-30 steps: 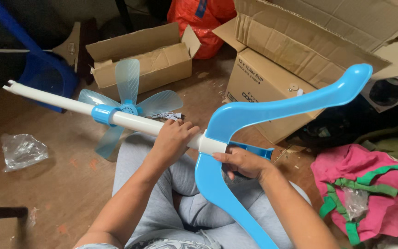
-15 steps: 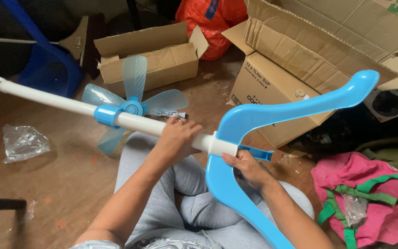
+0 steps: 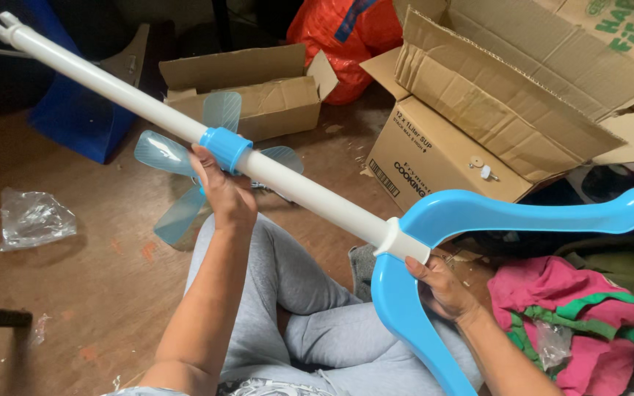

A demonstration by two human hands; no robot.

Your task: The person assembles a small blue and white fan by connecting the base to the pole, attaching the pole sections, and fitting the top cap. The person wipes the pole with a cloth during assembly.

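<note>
The person sits on the floor with a long white pole [image 3: 310,194] held slantwise across the lap, running from the 10 o'clock corner of the view down toward 4 o'clock. The left hand [image 3: 223,189] is closed around the pole just below a blue collar [image 3: 225,149] that rings it, fingers curled over the tube and the thumb side touching the collar. The right hand [image 3: 440,287] sits at about 4 o'clock, its fingers wrapped under the joint where the pole's lower end enters a blue curved base [image 3: 478,242]. One arm of that base sweeps out toward 3 o'clock; the other drops toward 5 o'clock beside the right forearm. How tightly the right hand grips cannot be told, since most of its fingers are hidden behind the base.

Behind the pole, toward 9 o'clock from the left hand, a clear blue fan blade [image 3: 185,176] lies on the brown floor [image 3: 97,293]. A crumpled clear plastic bag [image 3: 32,218] lies further out at 9 o'clock. At 12 o'clock stands a small open cardboard box [image 3: 273,92], and at 2 o'clock a large open cardboard box [image 3: 493,110]. A pink bag [image 3: 574,312] with green straps lies at 4 o'clock, just beside the right arm.
</note>
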